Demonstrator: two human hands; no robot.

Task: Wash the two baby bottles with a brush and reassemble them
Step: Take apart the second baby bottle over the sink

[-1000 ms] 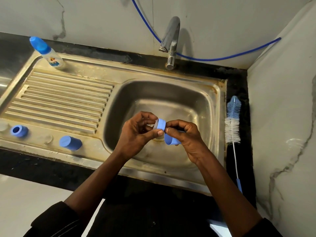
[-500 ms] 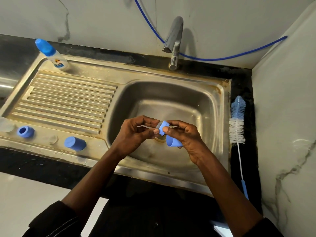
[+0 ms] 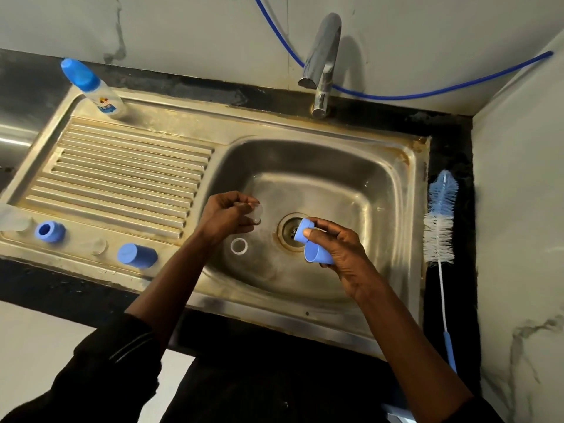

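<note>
Over the sink basin (image 3: pixel 360 166), my left hand (image 3: pixel 227 216) pinches a clear teat (image 3: pixel 255 215). My right hand (image 3: pixel 338 247) grips a blue collar ring (image 3: pixel 302 232) and a blue cap (image 3: pixel 316 256) just right of the drain (image 3: pixel 290 228). A white ring (image 3: pixel 239 246) lies on the basin floor below my left hand. On the front ledge sit another blue collar ring (image 3: pixel 48 232), a clear teat (image 3: pixel 97 246) and a blue cap (image 3: pixel 135 255). A clear bottle body (image 3: pixel 15 219) lies at the far left. An assembled baby bottle (image 3: pixel 94 93) stands at the back left.
The bottle brush (image 3: pixel 439 227) lies on the black counter right of the sink, bristles pointing away from me. The tap (image 3: pixel 323 56) stands behind the basin, with a blue hose (image 3: pixel 427 94) along the wall. A ribbed drainboard (image 3: pixel 122 175) fills the left half.
My hands have parted: the left pulled the clear teat out of the blue ring and moved left, the right kept the ring and cap. A white ring now lies in the basin.
</note>
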